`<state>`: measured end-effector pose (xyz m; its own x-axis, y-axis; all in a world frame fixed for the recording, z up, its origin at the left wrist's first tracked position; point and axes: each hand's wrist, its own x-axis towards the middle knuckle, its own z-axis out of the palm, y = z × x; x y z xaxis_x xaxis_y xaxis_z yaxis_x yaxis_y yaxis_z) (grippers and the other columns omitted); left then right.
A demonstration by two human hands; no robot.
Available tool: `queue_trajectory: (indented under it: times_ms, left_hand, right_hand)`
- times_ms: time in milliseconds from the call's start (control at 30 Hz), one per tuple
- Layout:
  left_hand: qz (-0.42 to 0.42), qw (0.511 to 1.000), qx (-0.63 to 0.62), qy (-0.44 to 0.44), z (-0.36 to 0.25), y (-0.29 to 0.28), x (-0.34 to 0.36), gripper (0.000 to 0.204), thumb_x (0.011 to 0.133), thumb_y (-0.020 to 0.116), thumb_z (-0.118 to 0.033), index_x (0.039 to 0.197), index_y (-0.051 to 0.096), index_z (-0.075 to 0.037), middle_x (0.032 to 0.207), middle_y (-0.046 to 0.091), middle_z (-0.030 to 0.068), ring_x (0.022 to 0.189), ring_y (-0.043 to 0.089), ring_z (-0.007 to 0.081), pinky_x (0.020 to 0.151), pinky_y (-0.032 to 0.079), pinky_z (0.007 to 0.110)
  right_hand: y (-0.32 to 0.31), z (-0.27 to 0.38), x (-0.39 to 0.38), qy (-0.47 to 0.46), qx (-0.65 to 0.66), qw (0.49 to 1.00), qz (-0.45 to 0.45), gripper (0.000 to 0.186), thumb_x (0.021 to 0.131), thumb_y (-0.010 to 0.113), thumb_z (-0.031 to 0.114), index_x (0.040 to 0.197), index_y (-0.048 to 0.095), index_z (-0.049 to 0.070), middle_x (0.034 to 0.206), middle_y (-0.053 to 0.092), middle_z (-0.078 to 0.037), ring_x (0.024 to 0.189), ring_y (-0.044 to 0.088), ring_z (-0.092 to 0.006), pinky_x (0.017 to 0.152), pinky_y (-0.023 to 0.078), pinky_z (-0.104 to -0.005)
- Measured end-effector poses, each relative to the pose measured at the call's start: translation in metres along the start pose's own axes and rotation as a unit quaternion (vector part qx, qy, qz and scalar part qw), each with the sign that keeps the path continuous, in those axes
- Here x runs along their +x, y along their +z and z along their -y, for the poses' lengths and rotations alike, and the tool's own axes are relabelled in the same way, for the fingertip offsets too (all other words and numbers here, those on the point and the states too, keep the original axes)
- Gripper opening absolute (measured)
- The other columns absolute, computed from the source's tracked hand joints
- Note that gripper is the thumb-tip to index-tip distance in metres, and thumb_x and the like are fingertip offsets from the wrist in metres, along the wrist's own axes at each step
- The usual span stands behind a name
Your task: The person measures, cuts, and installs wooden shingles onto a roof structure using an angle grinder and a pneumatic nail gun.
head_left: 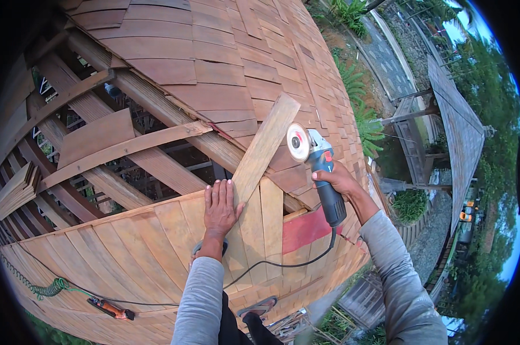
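Observation:
My right hand (336, 178) is wrapped round the blue and black body of an angle grinder (324, 167). Its round, pale disc faces left, close to the right edge of a long wooden board (266, 146). That board lies slantwise over the shingles, its far end up and to the right. With fingers stretched out, my left hand (220, 210) lies flat at the board's near left edge, the thumb touching it. From the grinder's back end a black cord (283, 263) curves down and left across the roof. Whether the disc is spinning, I cannot tell.
Open rafters (139, 155) with gaps between them lie to the left, a stack of shingles (17, 190) on them. An orange air tool (110, 309) with a green coiled hose (44, 287) rests lower left. A red sheet (303, 232) shows below the grinder. The roof drops away at right.

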<state>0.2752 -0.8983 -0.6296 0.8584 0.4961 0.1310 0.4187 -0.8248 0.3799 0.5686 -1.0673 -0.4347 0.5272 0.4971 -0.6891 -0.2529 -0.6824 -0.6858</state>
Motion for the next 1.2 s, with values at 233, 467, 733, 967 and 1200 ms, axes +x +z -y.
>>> queue_trajectory:
  times_ms: [233, 467, 733, 967, 1200]
  left_hand:
    - [-0.010, 1.000, -0.001, 0.009, 0.002, 0.001, -0.001, 0.085, 0.092, 0.064, -0.052, 0.153, 0.040, 0.002, 0.149, 0.049, 0.0184, 0.144, 0.040, 0.0359, 0.125, 0.021, 0.054]
    - [0.005, 1.000, 0.010, 0.003, 0.001, 0.002, -0.001, 0.085, 0.092, 0.064, -0.052, 0.153, 0.040, 0.002, 0.150, 0.048, 0.0181, 0.145, 0.039, 0.0355, 0.125, 0.020, 0.054]
    - [-0.005, 1.000, 0.018, 0.010, 0.001, -0.001, 0.001, 0.085, 0.091, 0.064, -0.053, 0.152, 0.041, 0.002, 0.150, 0.048, 0.0178, 0.145, 0.039, 0.0345, 0.125, 0.021, 0.054]
    - [0.004, 1.000, 0.029, 0.003, 0.002, 0.001, -0.003, 0.083, 0.094, 0.061, -0.056, 0.154, 0.041, -0.002, 0.150, 0.049, 0.0162, 0.146, 0.040, 0.0321, 0.126, 0.020, 0.052]
    - [-0.008, 1.000, 0.016, 0.011, 0.002, 0.002, -0.003, 0.085, 0.092, 0.064, -0.054, 0.153, 0.041, 0.001, 0.150, 0.049, 0.0178, 0.146, 0.039, 0.0342, 0.126, 0.019, 0.053]
  right_hand:
    - [0.011, -0.008, 0.002, 0.003, 0.009, 1.000, -0.002, 0.036, 0.083, 0.080, 0.016, 0.110, 0.061, 0.002, 0.094, 0.065, -0.007, 0.077, 0.070, -0.0179, 0.070, 0.061, -0.0336]
    - [0.006, -0.014, 0.011, 0.001, -0.009, 1.000, 0.020, 0.035, 0.083, 0.080, 0.016, 0.109, 0.061, 0.001, 0.093, 0.066, -0.007, 0.078, 0.071, -0.0180, 0.070, 0.061, -0.0331]
    - [0.004, -0.019, 0.015, 0.005, -0.001, 1.000, 0.017, 0.033, 0.084, 0.080, 0.017, 0.107, 0.062, 0.002, 0.091, 0.067, -0.007, 0.077, 0.071, -0.0181, 0.069, 0.060, -0.0333]
    - [0.010, -0.014, 0.014, 0.013, -0.003, 1.000, 0.020, 0.034, 0.083, 0.081, 0.018, 0.107, 0.062, 0.003, 0.091, 0.065, -0.006, 0.075, 0.070, -0.0182, 0.070, 0.060, -0.0333]
    - [0.012, 0.003, 0.020, -0.009, 0.001, 1.000, 0.010, 0.032, 0.084, 0.080, 0.015, 0.107, 0.061, 0.003, 0.090, 0.064, -0.006, 0.075, 0.068, -0.0170, 0.068, 0.061, -0.0343]
